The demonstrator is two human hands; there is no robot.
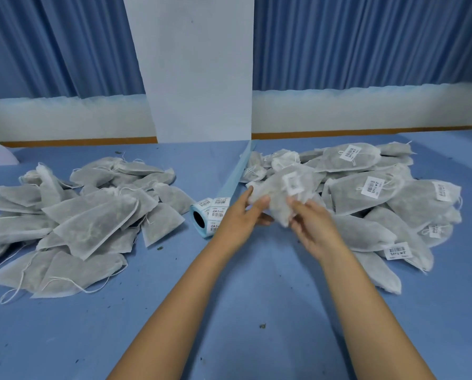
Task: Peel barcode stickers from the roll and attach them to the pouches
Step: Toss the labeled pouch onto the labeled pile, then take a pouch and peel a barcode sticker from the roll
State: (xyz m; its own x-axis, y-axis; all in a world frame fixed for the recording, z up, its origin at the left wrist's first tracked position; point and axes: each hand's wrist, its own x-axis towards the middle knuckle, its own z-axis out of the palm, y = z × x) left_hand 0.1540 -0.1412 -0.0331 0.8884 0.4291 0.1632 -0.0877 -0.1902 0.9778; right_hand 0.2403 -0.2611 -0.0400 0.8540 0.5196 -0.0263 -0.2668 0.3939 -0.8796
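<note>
Both hands hold one grey fabric pouch [280, 192] above the blue table, blurred by motion, with a white barcode sticker [292, 183] on its upper face. My left hand [244, 212] grips its left end and my right hand [310, 224] grips its lower right side. The sticker roll [210, 216], blue-backed with white barcode labels, lies on its side just left of my left hand. A pile of pouches without stickers [86, 218] lies at the left. At the right, a pile of pouches with stickers [388, 193] spreads out.
A strip of blue backing paper [237, 171] trails from the roll toward the back. A white pillar [199, 78] stands behind the table's middle, with blue curtains either side. Small dark crumbs [262, 326] dot the blue table [229, 311].
</note>
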